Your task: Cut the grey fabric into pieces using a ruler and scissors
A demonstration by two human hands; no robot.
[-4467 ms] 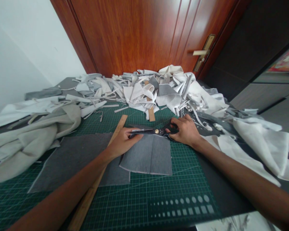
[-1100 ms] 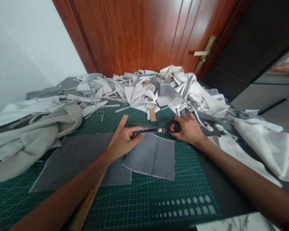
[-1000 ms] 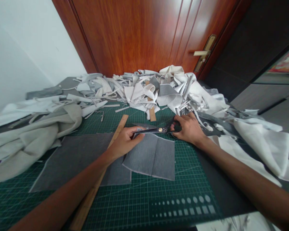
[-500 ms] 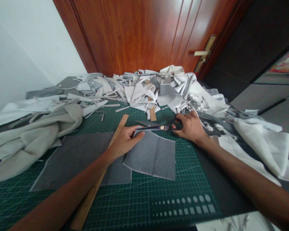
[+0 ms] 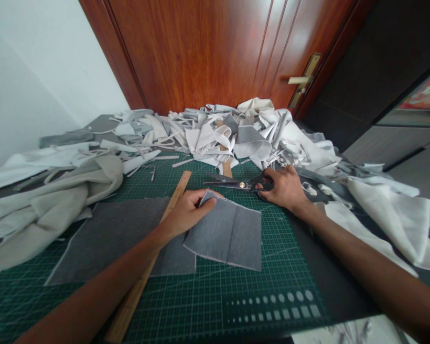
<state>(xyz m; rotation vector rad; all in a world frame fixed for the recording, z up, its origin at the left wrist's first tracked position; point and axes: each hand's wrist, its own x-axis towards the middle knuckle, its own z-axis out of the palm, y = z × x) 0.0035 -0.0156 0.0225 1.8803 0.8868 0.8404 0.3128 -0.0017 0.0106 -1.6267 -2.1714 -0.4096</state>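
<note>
My left hand [image 5: 185, 211] pinches the upper left corner of a folded grey fabric piece [image 5: 229, 234] lying on the green cutting mat [image 5: 208, 296]. My right hand [image 5: 284, 188] grips the black handles of a pair of scissors [image 5: 236, 183], whose blades point left and rest on the mat just beyond the fabric's top edge. A narrow grey offcut [image 5: 219, 177] lies under the blades. A wooden ruler [image 5: 154, 255] runs diagonally under my left forearm.
A larger dark grey cloth [image 5: 107, 239] lies flat at the left. Beige fabric [image 5: 39, 210] is bunched at the left edge. A heap of white and grey scraps [image 5: 232, 134] fills the back, before a wooden door [image 5: 215, 48]. White cloth [image 5: 390, 210] lies at right.
The scissors have moved away from the grey piece toward the scrap heap, off its top edge. My left hand has drawn the piece's corner slightly nearer; a strip lies separate beneath the blades.
</note>
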